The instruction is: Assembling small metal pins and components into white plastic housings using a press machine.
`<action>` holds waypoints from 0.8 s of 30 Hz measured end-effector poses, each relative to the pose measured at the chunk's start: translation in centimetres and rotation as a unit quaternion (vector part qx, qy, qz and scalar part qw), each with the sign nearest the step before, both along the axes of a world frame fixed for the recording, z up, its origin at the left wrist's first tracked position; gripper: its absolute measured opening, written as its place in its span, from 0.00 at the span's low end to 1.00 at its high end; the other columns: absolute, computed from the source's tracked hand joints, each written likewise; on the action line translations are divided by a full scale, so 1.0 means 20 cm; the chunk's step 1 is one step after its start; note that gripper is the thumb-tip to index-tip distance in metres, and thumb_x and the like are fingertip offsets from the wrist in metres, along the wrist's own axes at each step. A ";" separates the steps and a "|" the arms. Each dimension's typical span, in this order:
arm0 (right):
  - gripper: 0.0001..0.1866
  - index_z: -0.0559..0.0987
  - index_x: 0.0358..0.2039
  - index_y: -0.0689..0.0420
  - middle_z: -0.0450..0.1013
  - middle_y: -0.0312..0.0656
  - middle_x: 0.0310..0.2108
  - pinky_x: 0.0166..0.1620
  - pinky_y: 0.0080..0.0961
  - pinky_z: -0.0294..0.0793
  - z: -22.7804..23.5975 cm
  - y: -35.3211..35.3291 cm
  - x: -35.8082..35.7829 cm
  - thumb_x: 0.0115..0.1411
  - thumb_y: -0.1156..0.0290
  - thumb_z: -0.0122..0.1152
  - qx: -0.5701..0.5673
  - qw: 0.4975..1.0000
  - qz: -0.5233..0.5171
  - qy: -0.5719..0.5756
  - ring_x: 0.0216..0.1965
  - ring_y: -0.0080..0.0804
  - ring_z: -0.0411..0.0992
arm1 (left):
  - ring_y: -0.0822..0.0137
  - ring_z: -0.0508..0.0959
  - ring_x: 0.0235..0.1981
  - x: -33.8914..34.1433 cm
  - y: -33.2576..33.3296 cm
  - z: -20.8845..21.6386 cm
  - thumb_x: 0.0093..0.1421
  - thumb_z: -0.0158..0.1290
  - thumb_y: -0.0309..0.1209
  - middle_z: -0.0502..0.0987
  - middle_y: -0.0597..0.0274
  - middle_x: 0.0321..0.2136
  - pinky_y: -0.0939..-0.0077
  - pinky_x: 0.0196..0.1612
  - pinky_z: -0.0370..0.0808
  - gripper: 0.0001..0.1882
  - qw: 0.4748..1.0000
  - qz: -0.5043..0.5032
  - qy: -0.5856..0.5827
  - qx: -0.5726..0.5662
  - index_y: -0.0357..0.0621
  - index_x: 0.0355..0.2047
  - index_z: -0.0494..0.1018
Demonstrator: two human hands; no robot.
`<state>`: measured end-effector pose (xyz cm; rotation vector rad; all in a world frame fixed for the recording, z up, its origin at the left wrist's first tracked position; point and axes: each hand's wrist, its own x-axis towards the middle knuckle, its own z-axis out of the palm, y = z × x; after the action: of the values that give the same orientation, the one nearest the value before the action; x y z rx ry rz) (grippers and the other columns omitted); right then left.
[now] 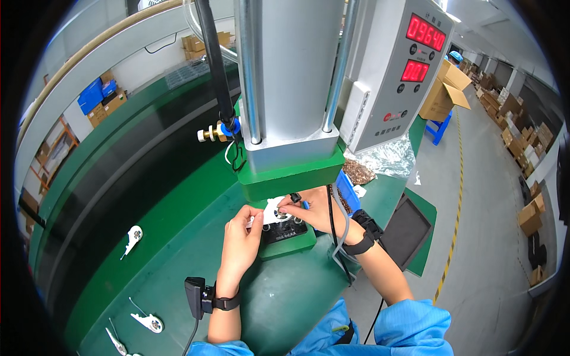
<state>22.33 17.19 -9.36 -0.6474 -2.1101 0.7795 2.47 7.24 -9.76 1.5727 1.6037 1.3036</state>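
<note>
A flat white plastic part (272,207) with a dark round centre lies over a black fixture block (285,232) on the press's green base. My left hand (242,231) is closed, with thumb and forefinger pinching the part's left edge. From the right, my right hand (313,209) reaches under the green press head (292,178). Its thumb and fingertips are pressed together at the part's dark centre. Whatever small thing they grip is hidden by the fingers.
A grey counter box (389,89) with red displays stands beside the press column. Right of the fixture are a blue bin (348,193) of small brown pieces and a dark tray (405,231). Similar white parts (135,235) lie on the green belt at left. Cables hang near my right wrist.
</note>
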 end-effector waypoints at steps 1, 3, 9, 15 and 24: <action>0.10 0.85 0.32 0.62 0.73 0.43 0.23 0.30 0.33 0.68 0.00 0.00 0.00 0.60 0.67 0.70 0.002 1.000 0.003 -0.002 0.26 0.35 0.70 | 0.74 0.71 0.22 0.00 0.00 0.00 0.71 0.53 0.30 0.77 0.58 0.24 0.74 0.27 0.67 0.11 1.000 -0.002 0.000 -0.004 0.32 0.38 0.76; 0.09 0.87 0.34 0.60 0.71 0.42 0.23 0.31 0.33 0.66 0.01 0.01 0.00 0.60 0.67 0.71 0.006 1.000 0.012 -0.005 0.27 0.34 0.69 | 0.82 0.66 0.25 -0.01 0.01 0.00 0.71 0.52 0.29 0.74 0.70 0.25 0.80 0.27 0.63 0.11 1.000 -0.006 0.002 -0.011 0.32 0.38 0.76; 0.11 0.89 0.39 0.54 0.73 0.41 0.31 0.35 0.30 0.69 0.01 -0.02 0.01 0.57 0.65 0.73 -0.028 0.999 -0.012 -0.019 0.33 0.31 0.70 | 0.70 0.73 0.21 -0.02 0.02 -0.01 0.71 0.52 0.29 0.80 0.51 0.25 0.70 0.28 0.70 0.10 1.000 0.007 -0.004 -0.002 0.31 0.38 0.76; 0.09 0.88 0.36 0.56 0.73 0.37 0.29 0.34 0.29 0.71 0.04 -0.07 0.01 0.56 0.66 0.71 -0.007 0.999 -0.042 -0.015 0.29 0.29 0.70 | 0.78 0.68 0.23 -0.01 0.01 -0.04 0.71 0.52 0.31 0.75 0.65 0.24 0.76 0.26 0.65 0.11 1.000 0.002 -0.006 -0.001 0.33 0.37 0.76; 0.07 0.87 0.35 0.58 0.76 0.42 0.36 0.36 0.31 0.75 -0.04 -0.06 0.01 0.56 0.72 0.70 0.120 0.991 -0.055 0.017 0.32 0.33 0.75 | 0.79 0.67 0.27 0.01 0.00 0.00 0.71 0.52 0.31 0.76 0.66 0.25 0.77 0.29 0.65 0.11 1.000 -0.002 0.014 -0.013 0.32 0.38 0.75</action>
<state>22.45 16.04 -10.07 -0.6073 -2.0760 0.4634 2.59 7.21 -9.73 1.5847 1.6259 1.2595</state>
